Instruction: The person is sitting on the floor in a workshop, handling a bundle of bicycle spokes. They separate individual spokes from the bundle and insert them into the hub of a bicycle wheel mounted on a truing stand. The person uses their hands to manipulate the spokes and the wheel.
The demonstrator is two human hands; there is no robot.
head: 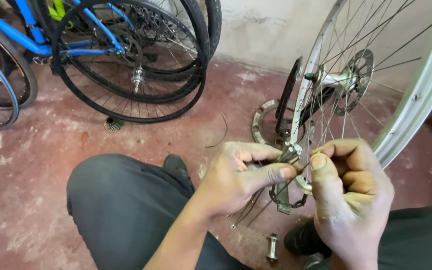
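My left hand [241,175] pinches a thin metal spoke [256,200] near its upper end, thumb pressed along it. My right hand [351,195] closes on the same spoke end, just to the right, its thumb tip almost touching the left thumb. Both hands sit in front of a silver-rimmed bicycle wheel [421,95] that stands upright on the right. Its hub [337,79] carries a brake disc [358,75]. Behind the fingers lies a chain tool with a short length of chain [283,197], partly hidden by my hands.
A blue bicycle [41,45] and loose black-tyred wheels [136,65] lean at the top left. A toothed ring [262,120] lies on the red concrete floor [36,165]. A small axle bolt [272,247] lies between my knees, and a cassette [113,124] sits near the wheels.
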